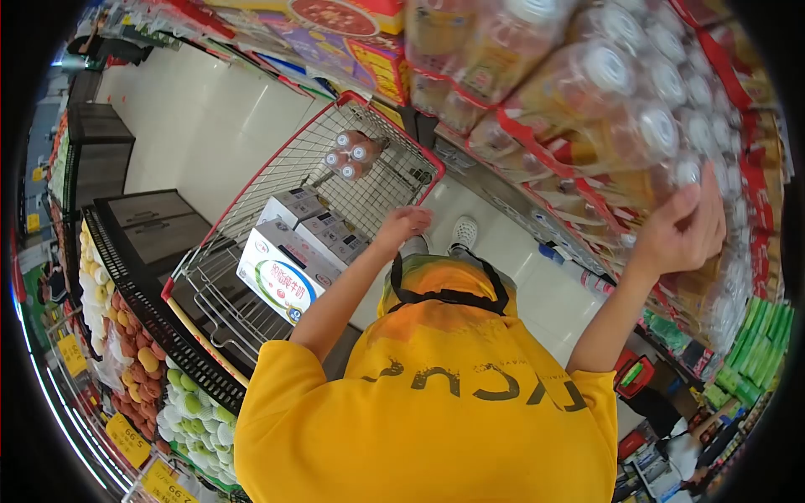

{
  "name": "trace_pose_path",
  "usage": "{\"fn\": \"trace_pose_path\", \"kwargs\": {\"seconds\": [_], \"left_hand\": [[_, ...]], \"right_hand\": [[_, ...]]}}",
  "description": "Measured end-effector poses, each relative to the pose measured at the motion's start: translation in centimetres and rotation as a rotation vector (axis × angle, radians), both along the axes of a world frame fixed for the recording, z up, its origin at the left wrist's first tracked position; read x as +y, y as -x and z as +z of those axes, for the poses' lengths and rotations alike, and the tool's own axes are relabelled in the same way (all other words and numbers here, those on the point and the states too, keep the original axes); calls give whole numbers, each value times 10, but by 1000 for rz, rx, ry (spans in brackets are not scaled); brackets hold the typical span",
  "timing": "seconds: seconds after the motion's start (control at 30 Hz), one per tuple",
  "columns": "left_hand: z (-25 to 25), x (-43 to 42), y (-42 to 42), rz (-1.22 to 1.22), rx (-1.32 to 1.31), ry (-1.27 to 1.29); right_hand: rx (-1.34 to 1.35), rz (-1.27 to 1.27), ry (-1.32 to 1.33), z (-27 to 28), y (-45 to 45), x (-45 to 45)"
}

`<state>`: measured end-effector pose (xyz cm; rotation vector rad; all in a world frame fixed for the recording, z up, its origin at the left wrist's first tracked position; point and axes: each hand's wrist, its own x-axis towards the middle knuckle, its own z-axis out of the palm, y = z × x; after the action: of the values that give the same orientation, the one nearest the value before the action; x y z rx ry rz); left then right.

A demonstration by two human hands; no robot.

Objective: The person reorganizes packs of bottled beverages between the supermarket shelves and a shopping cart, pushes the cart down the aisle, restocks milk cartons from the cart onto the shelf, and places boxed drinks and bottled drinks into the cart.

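Note:
My right hand [683, 222] reaches up to the stacked packs of bottled drink [579, 109], its fingers apart beside a white-capped bottle [688, 172]. Whether it touches the bottle is unclear. My left hand [406, 228] is in front of my body near the red rim of a shopping cart [442, 172], fingers loosely bent and holding nothing visible. Inside the cart stand a white milk carton box [281, 272], more white-and-grey boxes [331, 235] and a small pack of white-capped bottles [350, 155].
On the left is a fruit stand with a black rail [151, 310], green apples [191, 407] and yellow price tags [127, 440]. Colourful boxes [335, 33] are stacked beyond the cart. A red basket [635, 373] and another person [679, 448] are at the lower right.

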<state>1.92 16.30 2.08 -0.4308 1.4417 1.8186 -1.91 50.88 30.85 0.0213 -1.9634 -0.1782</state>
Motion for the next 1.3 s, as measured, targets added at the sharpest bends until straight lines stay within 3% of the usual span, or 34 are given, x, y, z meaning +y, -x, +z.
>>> {"fn": "trace_pose_path", "kwargs": {"seconds": [0.17,0.33,0.4,0.43,0.5,0.53,0.6,0.73,0.83,0.87,0.9,0.97,1.0,1.1,1.13,1.2,1.23,1.3], "left_hand": [[-83,-72,27,392,-125,185],[-172,-145,79,608,-257,385],[-198,-165,96,617,-257,734],[-188,-166,105,609,-257,727],[-168,-169,122,258,15,1227],[-174,-176,131,250,21,1218],[-185,-191,149,-106,367,1249],[-177,-182,175,-345,157,1198],[-180,-166,157,499,-199,602],[-217,-172,150,598,-61,533],[-215,-169,149,591,-59,529],[-204,-162,135,913,40,251],[-205,-162,134,970,-92,252],[-203,-160,122,956,-139,310],[-245,-176,120,952,-135,314],[-320,-197,108,586,-263,500],[-297,-184,105,584,-260,506],[-218,-140,103,905,-101,39]], "right_hand": [[-10,-15,-66,-5,1,6],[-38,-78,-11,-6,1,-2],[-51,-71,4,-6,2,-6],[-56,-61,26,-5,3,-8],[-70,-66,37,-5,3,-11],[-82,-65,56,-5,3,-12],[-84,-79,73,-6,3,-14],[-105,-89,72,-6,2,-14],[-106,-105,65,-6,3,-14],[-104,-110,63,-6,3,-13],[-107,-103,49,-6,4,-13],[-116,-103,33,-4,3,-12],[-114,-104,32,-4,3,-13],[-114,-108,44,-5,2,-12],[-114,-110,52,-5,2,-12],[-117,-100,54,-5,1,-10],[-119,-82,55,-5,1,-9],[-117,-85,58,-5,0,-7]]}}
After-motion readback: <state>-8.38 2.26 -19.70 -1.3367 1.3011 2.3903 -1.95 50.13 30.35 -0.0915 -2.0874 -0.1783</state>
